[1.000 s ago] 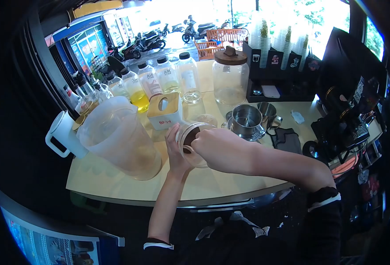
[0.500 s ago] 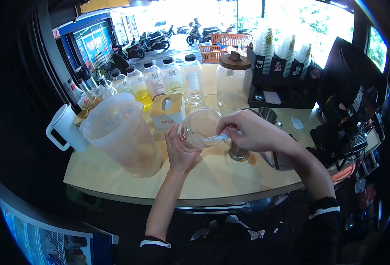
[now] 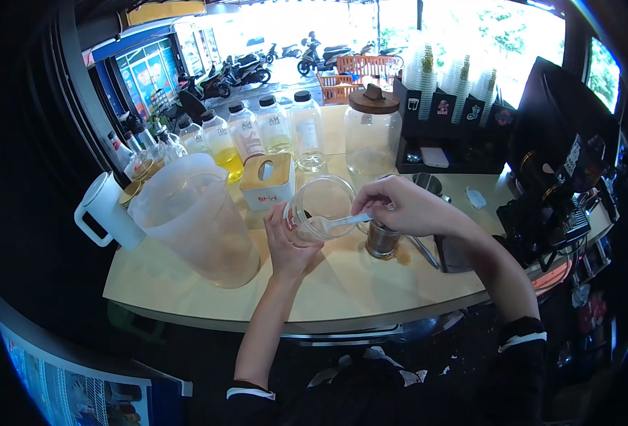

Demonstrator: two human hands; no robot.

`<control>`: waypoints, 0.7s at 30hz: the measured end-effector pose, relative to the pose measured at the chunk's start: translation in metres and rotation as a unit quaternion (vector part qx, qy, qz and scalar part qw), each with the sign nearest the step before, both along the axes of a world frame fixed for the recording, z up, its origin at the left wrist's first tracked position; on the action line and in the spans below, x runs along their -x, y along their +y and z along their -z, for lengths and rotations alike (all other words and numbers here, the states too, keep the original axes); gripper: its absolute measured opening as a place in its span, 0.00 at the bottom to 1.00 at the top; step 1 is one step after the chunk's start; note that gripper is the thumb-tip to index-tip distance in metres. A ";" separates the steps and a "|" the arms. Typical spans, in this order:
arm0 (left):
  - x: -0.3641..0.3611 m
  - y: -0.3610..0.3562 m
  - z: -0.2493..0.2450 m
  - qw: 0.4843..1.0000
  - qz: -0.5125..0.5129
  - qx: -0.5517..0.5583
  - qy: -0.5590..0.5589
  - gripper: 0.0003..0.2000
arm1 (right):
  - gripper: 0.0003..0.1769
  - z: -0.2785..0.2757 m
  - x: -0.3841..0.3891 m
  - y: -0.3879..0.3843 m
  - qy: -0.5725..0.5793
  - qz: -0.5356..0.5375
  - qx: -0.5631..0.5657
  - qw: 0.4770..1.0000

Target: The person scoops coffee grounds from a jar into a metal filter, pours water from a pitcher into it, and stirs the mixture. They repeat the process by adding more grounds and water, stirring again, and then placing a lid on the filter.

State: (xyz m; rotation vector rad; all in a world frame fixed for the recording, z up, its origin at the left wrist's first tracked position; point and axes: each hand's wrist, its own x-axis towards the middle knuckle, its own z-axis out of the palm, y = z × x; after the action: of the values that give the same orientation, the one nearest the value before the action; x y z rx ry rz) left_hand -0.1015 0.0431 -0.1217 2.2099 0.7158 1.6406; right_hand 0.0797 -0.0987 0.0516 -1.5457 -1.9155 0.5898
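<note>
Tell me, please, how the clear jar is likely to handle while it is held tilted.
The clear jar looks almost empty, so it is probably light. Its smooth round wall could be slippery; the left hand cups it from beneath against the spoon. Set down sideways, it would likely roll.

Center frame: left hand (image 3: 288, 248) tilts a clear jar (image 3: 319, 209) on its side over the counter (image 3: 342, 284), right hand (image 3: 399, 206) dips a white spoon (image 3: 342, 222) into its mouth. Big pitcher (image 3: 193, 220) sits at left.
</note>
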 end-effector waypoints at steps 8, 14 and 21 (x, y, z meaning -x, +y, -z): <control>-0.001 -0.003 -0.005 0.999 0.003 -0.041 -0.010 0.51 | 0.10 -0.001 -0.017 0.004 0.135 -0.022 0.082 0.987; -0.001 -0.007 -0.009 0.999 0.017 -0.023 -0.021 0.50 | 0.10 0.000 -0.025 0.003 0.243 -0.006 0.132 0.961; -0.001 -0.009 -0.009 0.999 0.044 0.020 -0.014 0.50 | 0.10 -0.004 -0.035 -0.004 0.245 0.024 0.105 0.964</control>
State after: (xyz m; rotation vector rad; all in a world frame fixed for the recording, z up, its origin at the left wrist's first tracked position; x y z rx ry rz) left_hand -0.1000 0.0341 -0.1126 2.1533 0.6299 1.5976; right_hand 0.1147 -0.1029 0.0561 -1.3979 -1.4719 1.0708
